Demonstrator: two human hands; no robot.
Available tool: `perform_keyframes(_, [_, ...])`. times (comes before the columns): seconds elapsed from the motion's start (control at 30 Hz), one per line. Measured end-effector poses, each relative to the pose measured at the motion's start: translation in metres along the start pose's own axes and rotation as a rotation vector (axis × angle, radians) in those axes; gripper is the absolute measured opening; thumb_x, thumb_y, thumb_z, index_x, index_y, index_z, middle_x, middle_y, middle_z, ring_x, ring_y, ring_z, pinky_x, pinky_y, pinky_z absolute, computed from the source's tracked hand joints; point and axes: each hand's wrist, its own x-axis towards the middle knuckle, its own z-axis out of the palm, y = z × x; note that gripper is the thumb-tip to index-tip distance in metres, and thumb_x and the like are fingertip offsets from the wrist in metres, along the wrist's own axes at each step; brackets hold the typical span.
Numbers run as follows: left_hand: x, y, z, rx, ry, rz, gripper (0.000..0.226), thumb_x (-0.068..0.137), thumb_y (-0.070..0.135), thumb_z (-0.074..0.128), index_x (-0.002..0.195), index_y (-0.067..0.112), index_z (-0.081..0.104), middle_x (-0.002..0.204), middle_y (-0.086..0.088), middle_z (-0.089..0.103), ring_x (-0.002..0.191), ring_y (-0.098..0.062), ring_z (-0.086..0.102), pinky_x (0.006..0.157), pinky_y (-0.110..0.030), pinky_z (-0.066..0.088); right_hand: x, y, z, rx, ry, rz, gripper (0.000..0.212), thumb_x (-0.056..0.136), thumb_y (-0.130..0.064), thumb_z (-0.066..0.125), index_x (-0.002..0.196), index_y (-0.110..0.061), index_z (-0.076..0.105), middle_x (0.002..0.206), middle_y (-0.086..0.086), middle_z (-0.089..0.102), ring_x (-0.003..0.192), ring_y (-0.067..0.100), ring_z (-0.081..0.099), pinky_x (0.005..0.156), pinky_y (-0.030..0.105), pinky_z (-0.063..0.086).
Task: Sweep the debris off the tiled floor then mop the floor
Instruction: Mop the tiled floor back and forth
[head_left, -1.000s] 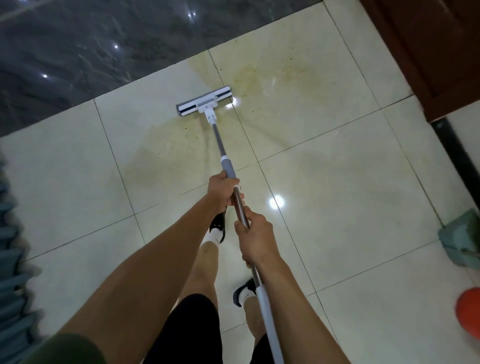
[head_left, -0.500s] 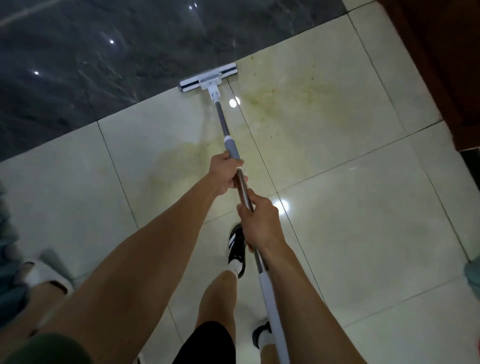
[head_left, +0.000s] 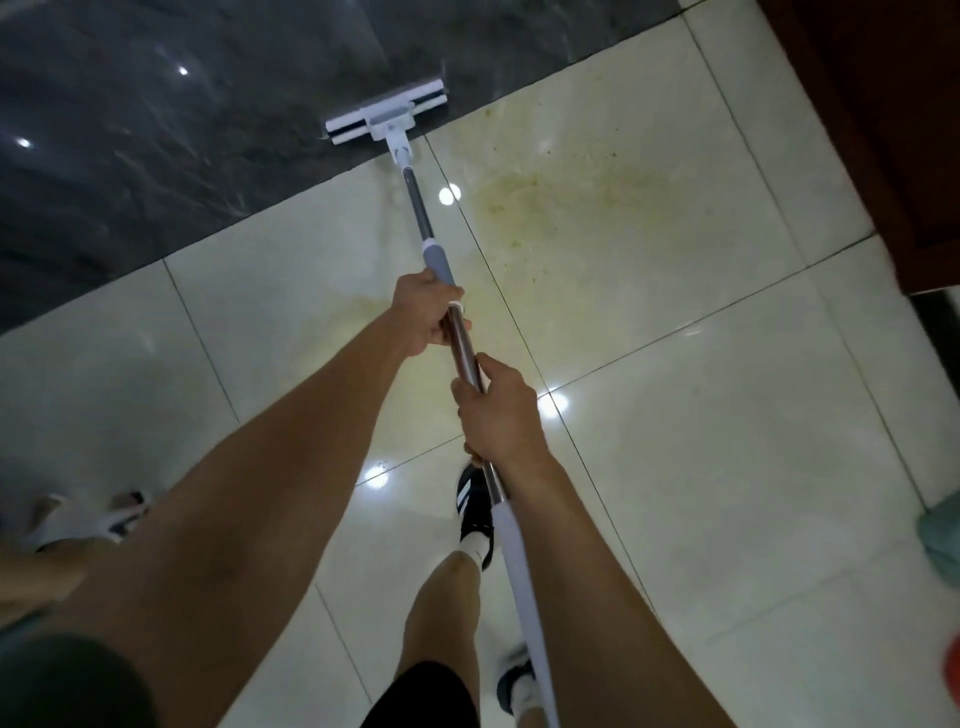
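A flat white mop head (head_left: 387, 118) rests at the foot of the dark marble wall, at the far edge of the cream tiled floor (head_left: 727, 441). Its metal handle (head_left: 418, 205) runs back toward me. My left hand (head_left: 423, 317) is wrapped around the handle just below the grey collar. My right hand (head_left: 498, 410) grips the handle lower down, close behind the left. A yellowish wet stain (head_left: 561, 208) spreads over the tile to the right of the mop. My two feet in dark shoes stand under the handle.
The dark marble wall (head_left: 182, 130) fills the top left. A dark brown wooden door or cabinet (head_left: 883, 130) stands at the top right. Another person's sandalled feet (head_left: 88, 519) are at the left edge. A green object (head_left: 943, 540) and a red one (head_left: 953, 675) sit at the right edge.
The mop head slid forward from the stained tile to the base of the dark wall. Both hands stayed on the handle as I stepped forward.
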Motion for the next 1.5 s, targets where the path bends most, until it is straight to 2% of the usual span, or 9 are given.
perform_keyframes(0.1, [-0.009,-0.015,0.011,-0.008,0.005,-0.001,0.039,0.096,0.006,0.067,0.132,-0.001,0.056,0.097,-0.020,0.062,0.048,-0.024,0.067,0.045,-0.034,0.056,-0.018,0.018,-0.010,-0.115,-0.056,-0.004,0.024,0.097,-0.019,0.047,0.120,-0.019,0.053,0.088,0.011,0.061,0.060,0.023,0.060,0.042,0.027,0.050])
perform_keyframes(0.27, [-0.029,-0.048,0.030,0.050,-0.001,0.001,0.056,0.096,0.007,0.067,0.146,0.002,0.044,0.109,-0.023,0.063,0.048,-0.024,0.069,0.046,-0.036,0.058,-0.065,0.063,-0.026,-0.244,-0.118,-0.017,0.052,0.101,-0.020,0.042,0.150,-0.029,0.030,0.103,0.007,0.060,0.067,0.016,0.058,0.037,0.012,0.038])
perform_keyframes(0.47, [-0.082,-0.109,0.068,0.131,-0.027,-0.015,0.040,0.100,0.011,0.063,0.136,0.000,0.048,0.106,-0.023,0.062,0.056,-0.026,0.070,0.044,-0.036,0.057,-0.121,0.134,-0.039,-0.246,-0.046,-0.037,0.057,0.103,-0.024,0.045,0.157,-0.025,0.024,0.126,0.011,0.063,0.105,0.028,0.064,0.090,0.036,0.054])
perform_keyframes(0.73, [-0.167,-0.195,0.133,0.194,-0.085,-0.044,0.036,0.101,0.010,0.061,0.132,0.000,0.046,0.096,-0.020,0.060,0.063,-0.029,0.069,0.050,-0.040,0.061,-0.204,0.233,-0.077,-0.237,-0.006,-0.032,0.034,0.102,-0.018,0.046,0.136,-0.016,0.043,0.099,0.011,0.064,0.080,0.027,0.063,0.068,0.036,0.056])
perform_keyframes(0.93, [-0.221,-0.252,0.186,0.240,-0.122,-0.065,0.031,0.102,0.011,0.059,0.127,0.000,0.046,0.092,-0.018,0.060,0.066,-0.030,0.071,0.066,-0.048,0.064,-0.261,0.297,-0.112,-0.258,0.002,0.018,0.048,0.102,-0.019,0.046,0.148,-0.022,0.033,0.100,0.009,0.062,0.074,0.025,0.061,0.051,0.030,0.050])
perform_keyframes(1.07, [-0.242,-0.279,0.210,0.276,-0.144,-0.057,0.029,0.101,0.012,0.060,0.125,0.002,0.046,0.098,-0.018,0.060,0.074,-0.034,0.073,0.069,-0.051,0.064,-0.287,0.325,-0.128,-0.300,0.032,0.039,0.052,0.102,-0.024,0.045,0.151,-0.026,0.030,0.101,0.009,0.065,0.080,0.026,0.065,0.069,0.040,0.058])
perform_keyframes(1.2, [-0.247,-0.285,0.219,0.256,-0.120,-0.059,0.032,0.099,0.012,0.062,0.127,0.002,0.048,0.095,-0.015,0.057,0.079,-0.039,0.074,0.073,-0.054,0.063,-0.291,0.330,-0.133,-0.275,0.050,0.062,0.055,0.104,-0.028,0.044,0.156,-0.030,0.023,0.096,0.005,0.062,0.077,0.023,0.065,0.068,0.037,0.059])
perform_keyframes(1.37, [-0.224,-0.260,0.207,0.269,-0.139,-0.057,0.031,0.098,0.010,0.062,0.125,0.007,0.047,0.105,-0.020,0.060,0.074,-0.037,0.075,0.057,-0.045,0.063,-0.266,0.304,-0.126,-0.289,0.020,0.068,0.058,0.105,-0.026,0.042,0.158,-0.028,0.017,0.096,0.005,0.062,0.079,0.022,0.062,0.068,0.033,0.052])
perform_keyframes(1.5, [-0.201,-0.229,0.199,0.247,-0.144,-0.056,0.025,0.097,0.009,0.063,0.117,0.013,0.048,0.102,-0.018,0.060,0.081,-0.040,0.075,0.072,-0.056,0.063,-0.236,0.275,-0.124,-0.279,0.026,0.083,0.057,0.104,-0.027,0.043,0.157,-0.030,0.020,0.096,0.005,0.063,0.078,0.022,0.064,0.068,0.033,0.053])
